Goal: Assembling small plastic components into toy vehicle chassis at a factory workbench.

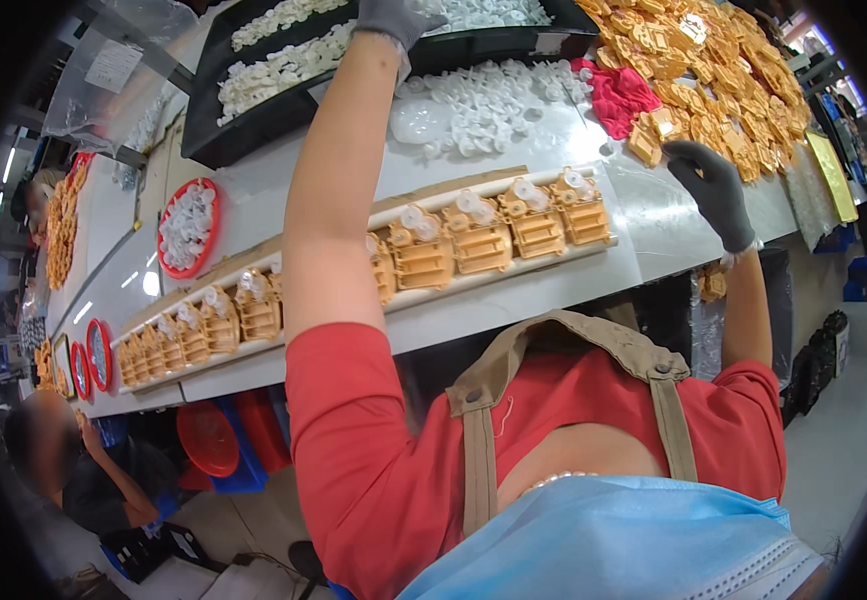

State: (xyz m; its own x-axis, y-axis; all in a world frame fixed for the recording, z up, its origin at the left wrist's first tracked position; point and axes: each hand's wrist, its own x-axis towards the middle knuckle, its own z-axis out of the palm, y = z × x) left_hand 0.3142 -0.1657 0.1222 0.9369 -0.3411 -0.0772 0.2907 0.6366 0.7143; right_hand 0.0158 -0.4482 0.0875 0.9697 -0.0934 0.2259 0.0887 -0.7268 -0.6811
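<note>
The person is wearing a red short-sleeved top, tan apron straps, grey gloves on the left hand and right hand, and seemingly a blue mask.

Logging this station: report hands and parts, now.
Left grip at white parts in black tray, closure unclear. Right grip open over orange parts. Orange assemblies racked between; nothing blocking.
</note>
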